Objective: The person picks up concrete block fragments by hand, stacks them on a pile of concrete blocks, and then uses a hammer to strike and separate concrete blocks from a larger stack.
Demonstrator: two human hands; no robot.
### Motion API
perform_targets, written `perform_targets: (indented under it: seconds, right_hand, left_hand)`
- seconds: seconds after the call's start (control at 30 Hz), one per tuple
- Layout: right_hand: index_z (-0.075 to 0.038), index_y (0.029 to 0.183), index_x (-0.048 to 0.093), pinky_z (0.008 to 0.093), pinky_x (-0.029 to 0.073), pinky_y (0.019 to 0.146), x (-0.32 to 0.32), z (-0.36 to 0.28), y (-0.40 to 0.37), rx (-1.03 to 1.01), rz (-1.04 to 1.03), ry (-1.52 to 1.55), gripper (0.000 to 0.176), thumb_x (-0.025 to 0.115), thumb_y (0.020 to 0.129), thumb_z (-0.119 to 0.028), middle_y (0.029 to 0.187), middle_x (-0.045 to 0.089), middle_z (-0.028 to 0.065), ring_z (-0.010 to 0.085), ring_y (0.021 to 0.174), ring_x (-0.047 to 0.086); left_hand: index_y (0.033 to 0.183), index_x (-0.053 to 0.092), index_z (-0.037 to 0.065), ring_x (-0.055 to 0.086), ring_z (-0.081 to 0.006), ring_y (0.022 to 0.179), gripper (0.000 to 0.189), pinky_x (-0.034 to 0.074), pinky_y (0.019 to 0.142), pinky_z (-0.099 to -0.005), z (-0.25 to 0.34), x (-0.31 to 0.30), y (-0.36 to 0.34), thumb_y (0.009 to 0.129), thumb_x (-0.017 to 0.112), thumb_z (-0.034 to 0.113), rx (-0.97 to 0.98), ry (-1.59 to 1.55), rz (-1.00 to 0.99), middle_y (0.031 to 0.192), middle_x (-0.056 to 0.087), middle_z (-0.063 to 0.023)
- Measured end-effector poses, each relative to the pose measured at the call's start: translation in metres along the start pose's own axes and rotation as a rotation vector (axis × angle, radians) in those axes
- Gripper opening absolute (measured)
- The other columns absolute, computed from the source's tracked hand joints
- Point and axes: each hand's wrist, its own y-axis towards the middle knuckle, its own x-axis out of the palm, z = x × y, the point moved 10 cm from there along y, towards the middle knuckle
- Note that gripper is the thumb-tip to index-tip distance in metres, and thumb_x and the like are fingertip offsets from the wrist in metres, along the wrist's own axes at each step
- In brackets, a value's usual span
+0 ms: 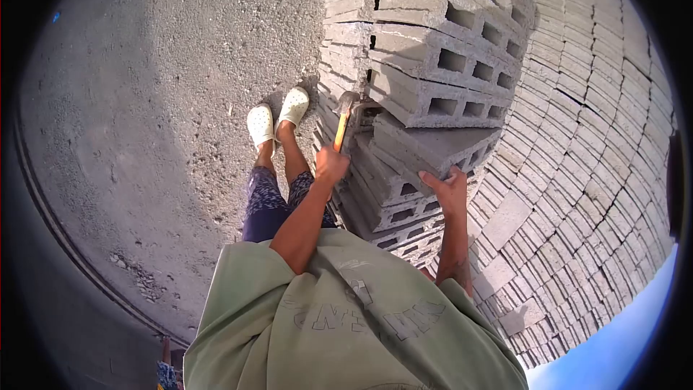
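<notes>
My left hand [332, 165] is closed round the yellow-orange handle of a hammer [342, 130]. Its dark metal head points away from me, beside the corner of the stacked blocks. With thumb on top and fingers over the end, my right hand [449, 189] grips the near edge of a grey hollow concrete block [426, 141]. This block sits askew on the lower part of the pile, below a taller stack of hollow blocks [451, 61]. Most of the right fingers' undersides are hidden.
A long wall of tightly stacked blocks [577, 166] curves along the right side. Gravelly ground [166, 101] stretches to the left. My feet in white clogs [261, 127] stand beside the pile. Small rubble [144, 285] lies at lower left.
</notes>
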Motion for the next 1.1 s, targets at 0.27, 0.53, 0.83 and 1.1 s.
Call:
perform_targets:
  seconds: [0.27, 0.53, 0.83, 1.1]
  right_hand:
    - [0.005, 0.081, 0.066, 0.0355, 0.048, 0.068, -0.015, -0.096, 0.051, -0.300, 0.319, -0.469, 0.057, 0.072, 0.065, -0.049, 0.071, 0.064, 0.0202, 0.0323, 0.068, 0.063]
    - [0.007, 0.067, 0.062, 0.0367, 0.046, 0.058, 0.025, -0.066, 0.089, -0.131, 0.203, -0.485, 0.051, 0.076, 0.060, -0.042, 0.052, 0.058, 0.0179, 0.0310, 0.052, 0.059]
    - [0.005, 0.062, 0.052, 0.0307, 0.037, 0.046, -0.015, -0.061, 0.084, 0.058, 0.074, -0.375, 0.050, 0.078, 0.060, -0.039, 0.049, 0.047, 0.0050, 0.0125, 0.047, 0.042]
    - [0.009, 0.099, 0.061, 0.0385, 0.046, 0.083, -0.034, -0.172, 0.114, -0.164, 0.085, -0.361, 0.069, 0.074, 0.064, -0.048, 0.089, 0.062, 0.0263, 0.0356, 0.092, 0.060]
  left_hand:
    - [0.057, 0.043, 0.006, 0.044, -0.0076, 0.042, 0.021, 0.041, 0.040, -0.0258, 0.077, -0.146, -0.086, 0.070, 0.060, 0.004, 0.218, -0.401, 0.188, 0.051, 0.045, 0.0016]
    - [0.070, 0.046, 0.006, 0.051, -0.0083, 0.060, 0.018, 0.041, 0.048, -0.0201, 0.161, -0.229, -0.106, 0.072, 0.062, -0.001, 0.707, -0.562, 0.365, 0.066, 0.050, -0.0020]
    - [0.088, 0.058, -0.008, 0.060, -0.0392, 0.084, 0.030, 0.048, 0.076, -0.0425, 0.066, -0.034, 0.067, 0.069, 0.056, 0.015, 0.021, 0.234, -0.064, 0.084, 0.060, -0.0284]
    - [0.078, 0.055, -0.001, 0.052, -0.0207, 0.055, 0.022, 0.045, 0.057, -0.0332, 0.168, -0.175, 0.006, 0.065, 0.061, 0.015, 0.111, -0.131, 0.166, 0.060, 0.055, -0.0098]
